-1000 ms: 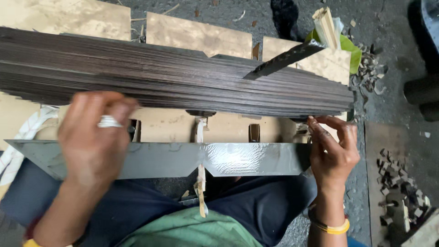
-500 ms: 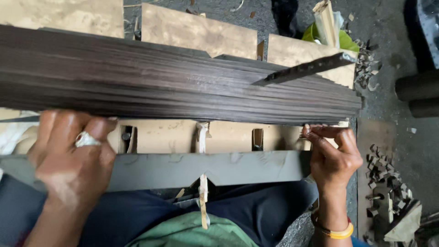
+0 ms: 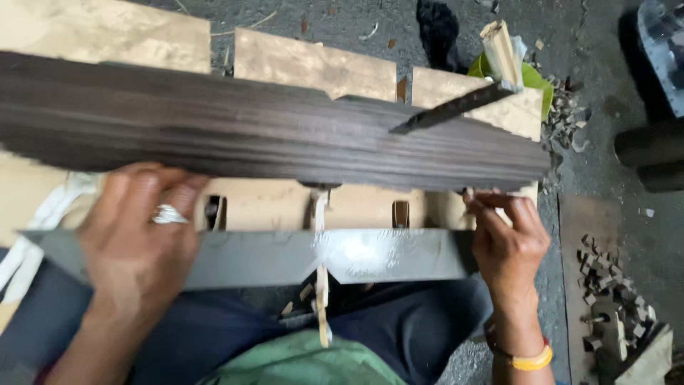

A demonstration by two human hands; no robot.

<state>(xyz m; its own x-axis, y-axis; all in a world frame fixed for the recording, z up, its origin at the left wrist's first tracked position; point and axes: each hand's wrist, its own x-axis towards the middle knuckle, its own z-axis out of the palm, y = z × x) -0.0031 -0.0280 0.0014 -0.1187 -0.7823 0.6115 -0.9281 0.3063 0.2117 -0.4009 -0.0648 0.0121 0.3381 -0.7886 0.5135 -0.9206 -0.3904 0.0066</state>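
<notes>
We grip the dark strip bundle (image 3: 271, 139) lying across the pale boards (image 3: 313, 68): left hand (image 3: 139, 242) clamped underneath, right hand (image 3: 509, 239) fingers pinching its end. Risk: loose strips fanning, sliding off.

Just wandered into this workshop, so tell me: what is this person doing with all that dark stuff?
A seated person steadies a long bundle of dark strips lying across pale wooden blocks. The left hand, wearing a ring, presses on its near edge; the right hand pinches the bundle's end. A grey metal bar spans the lap below both hands. One strip sticks out at an angle. Wood chips litter the floor.
</notes>
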